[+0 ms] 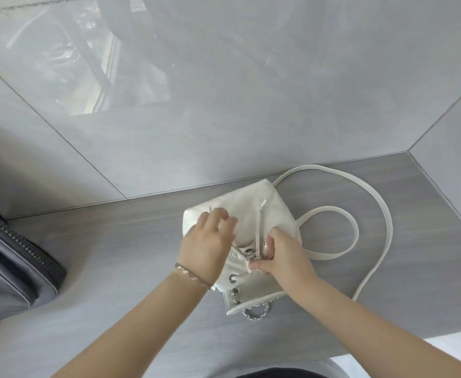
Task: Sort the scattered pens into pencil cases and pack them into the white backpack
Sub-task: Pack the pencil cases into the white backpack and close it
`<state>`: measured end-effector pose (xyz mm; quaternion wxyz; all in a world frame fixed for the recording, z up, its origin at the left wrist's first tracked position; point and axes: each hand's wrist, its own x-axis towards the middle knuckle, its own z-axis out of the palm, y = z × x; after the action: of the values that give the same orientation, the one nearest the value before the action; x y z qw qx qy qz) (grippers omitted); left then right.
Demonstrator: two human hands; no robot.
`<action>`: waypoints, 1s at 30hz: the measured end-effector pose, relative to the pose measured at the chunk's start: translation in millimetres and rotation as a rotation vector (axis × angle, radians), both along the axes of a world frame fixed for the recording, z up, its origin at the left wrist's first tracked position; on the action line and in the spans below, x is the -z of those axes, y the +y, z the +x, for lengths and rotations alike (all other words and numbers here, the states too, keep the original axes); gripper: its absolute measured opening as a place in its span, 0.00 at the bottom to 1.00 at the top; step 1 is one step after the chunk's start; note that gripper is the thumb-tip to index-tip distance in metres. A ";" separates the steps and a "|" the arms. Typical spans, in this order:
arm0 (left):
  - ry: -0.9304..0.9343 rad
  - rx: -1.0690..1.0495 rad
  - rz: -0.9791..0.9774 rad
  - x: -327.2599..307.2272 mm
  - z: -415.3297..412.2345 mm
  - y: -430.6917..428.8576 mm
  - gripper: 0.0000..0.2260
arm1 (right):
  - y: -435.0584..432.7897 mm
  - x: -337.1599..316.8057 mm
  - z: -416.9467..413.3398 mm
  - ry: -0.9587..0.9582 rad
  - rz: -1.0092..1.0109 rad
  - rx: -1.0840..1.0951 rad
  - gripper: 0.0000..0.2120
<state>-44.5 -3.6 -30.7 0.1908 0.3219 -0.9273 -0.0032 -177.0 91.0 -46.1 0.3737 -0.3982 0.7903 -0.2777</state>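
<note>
your small white quilted leather backpack (pixel 251 214) lies flat on the grey wood-grain counter (pixel 114 255), just under both sets of fingers, its mouth turned toward you. your right hand (pixel 281 257) has thumb and forefinger pinched together on the thin white drawstring cord (pixel 258 227) beside the silver clasp (pixel 248 252), the cord running away from your fingertips over the flap. your left hand (pixel 210 241) is spread loosely, fingers slightly blurred, resting on or just above the bag's far corner and gripping nothing that shows.

the bag looks soft and light, so it will likely slump and slide on the smooth counter; pin the body down with your left palm while the right works the cord. the long white strap (pixel 371 197) loops beyond your right fingers and could snag. no pens or pencil cases are in view; a dark grey zipped bag (pixel 19 268) sits well left of your left fingers.
</note>
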 end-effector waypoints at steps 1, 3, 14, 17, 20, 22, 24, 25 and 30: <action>-0.027 0.066 -0.027 5.4 -3.8 4.1 0.14 | 0.2 0.4 -0.7 -0.028 0.003 0.018 0.24; -0.090 0.131 0.152 17.7 -9.1 12.1 0.10 | 1.9 0.9 -0.4 -0.019 -0.008 0.004 0.21; -0.032 -0.075 1.189 3.3 -7.7 -7.2 0.11 | 48.4 -2.1 -11.5 0.128 -0.081 -0.384 0.16; -0.037 -0.089 1.214 -0.1 -4.0 -3.4 0.16 | 29.6 -15.2 -11.9 0.163 -0.191 -0.381 0.09; -0.054 -0.097 1.218 -4.8 0.5 -1.8 0.19 | 9.8 -27.4 -10.2 0.018 -0.183 -0.355 0.02; -0.028 -0.106 1.288 -7.1 4.0 -7.5 0.20 | -4.4 -27.6 -9.5 -0.022 -0.186 -0.329 0.03; -0.083 -0.076 1.304 -8.3 4.8 -11.3 0.21 | -16.6 -24.8 -12.2 -0.036 -0.179 -0.275 0.04; -0.122 -0.070 1.290 -6.4 4.8 -12.2 0.18 | -21.7 -22.1 -14.9 -0.054 -0.169 -0.257 0.04; -0.113 -0.036 1.254 -1.8 -0.5 -9.9 0.11 | -22.6 -13.4 -31.4 -0.204 -0.113 -0.293 0.12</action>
<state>-45.0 -13.5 -28.8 -0.0835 0.3876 -0.7523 -0.5261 -208.3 68.4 -32.6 0.4654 -0.4993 0.6650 -0.3030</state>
